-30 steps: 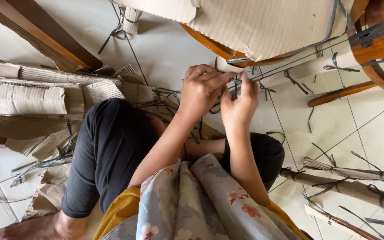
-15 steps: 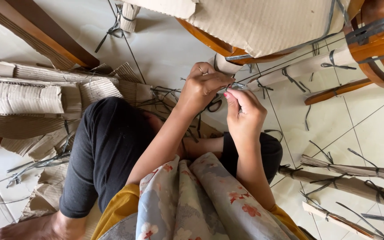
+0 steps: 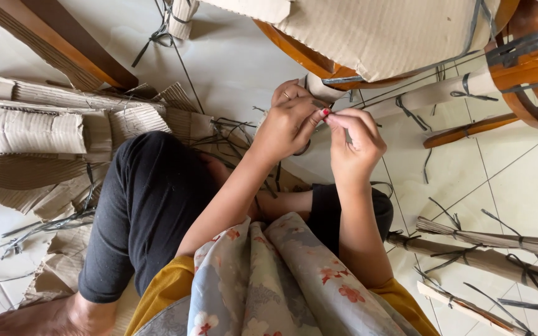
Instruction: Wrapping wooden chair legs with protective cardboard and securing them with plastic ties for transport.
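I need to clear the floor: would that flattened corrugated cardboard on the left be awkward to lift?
Probably light but floppy: the corrugated cardboard lies torn and creased in loose layers, so it would likely sag and shed pieces. Dark plastic straps tangled among it might snag or drag along.

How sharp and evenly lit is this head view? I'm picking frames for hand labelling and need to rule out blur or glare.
Head view: soft daylight, no harsh glare; the white floor tiles are bright but not blown out. Left hand and right hand are sharp, only faint softness at the fingertips. Shadows are mild, falling under the cardboard-wrapped wooden furniture. Wide-angle stretch bends the edges.
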